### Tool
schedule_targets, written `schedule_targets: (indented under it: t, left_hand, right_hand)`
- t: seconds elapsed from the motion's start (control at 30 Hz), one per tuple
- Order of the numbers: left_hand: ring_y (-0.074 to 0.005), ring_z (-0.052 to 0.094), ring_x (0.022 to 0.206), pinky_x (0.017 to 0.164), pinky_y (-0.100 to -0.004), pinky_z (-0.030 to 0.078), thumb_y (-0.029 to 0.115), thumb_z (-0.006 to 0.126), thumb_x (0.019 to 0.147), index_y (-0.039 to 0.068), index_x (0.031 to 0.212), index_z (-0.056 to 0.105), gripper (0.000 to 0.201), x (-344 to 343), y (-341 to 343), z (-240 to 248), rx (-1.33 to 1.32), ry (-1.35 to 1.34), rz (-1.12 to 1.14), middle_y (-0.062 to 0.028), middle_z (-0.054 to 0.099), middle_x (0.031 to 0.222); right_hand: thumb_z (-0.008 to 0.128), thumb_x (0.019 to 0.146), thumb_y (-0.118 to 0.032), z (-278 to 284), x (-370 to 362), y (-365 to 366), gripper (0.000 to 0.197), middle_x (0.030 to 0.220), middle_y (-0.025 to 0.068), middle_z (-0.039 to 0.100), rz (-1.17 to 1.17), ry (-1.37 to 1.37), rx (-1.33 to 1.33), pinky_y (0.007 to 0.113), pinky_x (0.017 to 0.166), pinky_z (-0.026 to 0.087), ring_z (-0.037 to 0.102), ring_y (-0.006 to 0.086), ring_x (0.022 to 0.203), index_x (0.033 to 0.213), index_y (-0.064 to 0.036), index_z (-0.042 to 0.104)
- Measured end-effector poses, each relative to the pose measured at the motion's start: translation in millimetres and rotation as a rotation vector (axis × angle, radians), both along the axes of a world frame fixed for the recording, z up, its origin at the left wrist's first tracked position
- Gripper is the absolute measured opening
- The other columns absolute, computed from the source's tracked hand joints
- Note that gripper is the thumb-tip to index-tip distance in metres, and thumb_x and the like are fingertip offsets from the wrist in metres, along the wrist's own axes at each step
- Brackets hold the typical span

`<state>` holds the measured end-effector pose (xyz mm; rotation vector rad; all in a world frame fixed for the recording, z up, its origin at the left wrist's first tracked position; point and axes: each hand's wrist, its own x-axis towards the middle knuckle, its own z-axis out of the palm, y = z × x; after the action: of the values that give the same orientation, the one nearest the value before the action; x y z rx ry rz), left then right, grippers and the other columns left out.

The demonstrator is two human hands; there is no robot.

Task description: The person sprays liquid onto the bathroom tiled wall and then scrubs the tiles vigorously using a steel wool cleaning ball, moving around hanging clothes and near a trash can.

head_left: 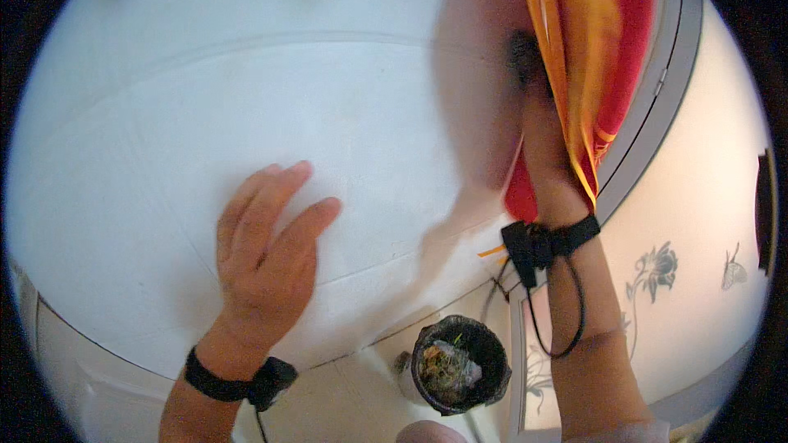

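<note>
Your left hand (267, 258) is empty, fingers loose. Your right hand (552, 160), grip hidden, perhaps holds the red-and-yellow cloth (593, 41) aside.

both wrists (234, 354) wear blk straps (215, 384) w/ boxes (274, 381) & cables (584, 312).

A red cloth with a broad orange-yellow panel and narrow bright trim (603, 41) hangs in loose lengthwise folds at the upper right, its top running out of view. The orange part bulges and narrows to a point lower down; a red portion shows below left, beside thin orange strands.
</note>
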<state>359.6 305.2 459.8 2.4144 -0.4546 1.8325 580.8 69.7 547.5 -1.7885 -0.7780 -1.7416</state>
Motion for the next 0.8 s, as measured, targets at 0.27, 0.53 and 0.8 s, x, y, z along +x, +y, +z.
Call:
schedule_targets:
  t: [0.27, 0.53, 0.8]
  left_hand:
    - [-0.0324, 0.038, 0.128, 0.106, -0.0437, 0.032, -0.005, 0.066, 0.07, 0.011, 0.121, 0.052, 0.056, -65.9, 35.0, 18.5, 0.07, 0.025, 0.421, -0.0123, 0.041, 0.138]
    - [-0.0329, 0.035, 0.129, 0.108, -0.0444, 0.029, -0.001, 0.067, 0.07, 0.01, 0.125, 0.05, 0.059, -75.9, 34.4, 76.8, 0.044, 0.092, 0.569, -0.0103, 0.04, 0.139]
    - [-0.0315, 0.036, 0.128, 0.106, -0.0431, 0.031, -0.001, 0.067, 0.069, 0.011, 0.123, 0.052, 0.056, -80.3, 35.5, 86.0, 0.17, 0.142, 0.524, -0.0091, 0.042, 0.138]
  right_hand:
    - [0.054, 0.089, -0.019, 32.8, -3.1, -51.2, 0.03, 0.1, 0.0172, 0.062, -0.005, 0.201, -0.07, 0.037, 0.086, 0.047, 0.059, 0.0305, 0.095, 0.116, -0.0043, 0.058]
    - [0.055, 0.088, -0.018, 89.7, -25.9, -7.9, 0.029, 0.1, 0.0173, 0.062, 0.054, 0.14, -0.221, 0.037, 0.086, 0.047, 0.059, 0.0302, 0.096, 0.112, -0.0039, 0.06]
    - [0.056, 0.086, -0.016, 127.5, -13.9, 11.3, 0.027, 0.101, 0.0174, 0.063, 0.067, 0.119, -0.297, 0.037, 0.086, 0.047, 0.059, 0.0298, 0.097, 0.109, -0.0035, 0.061]
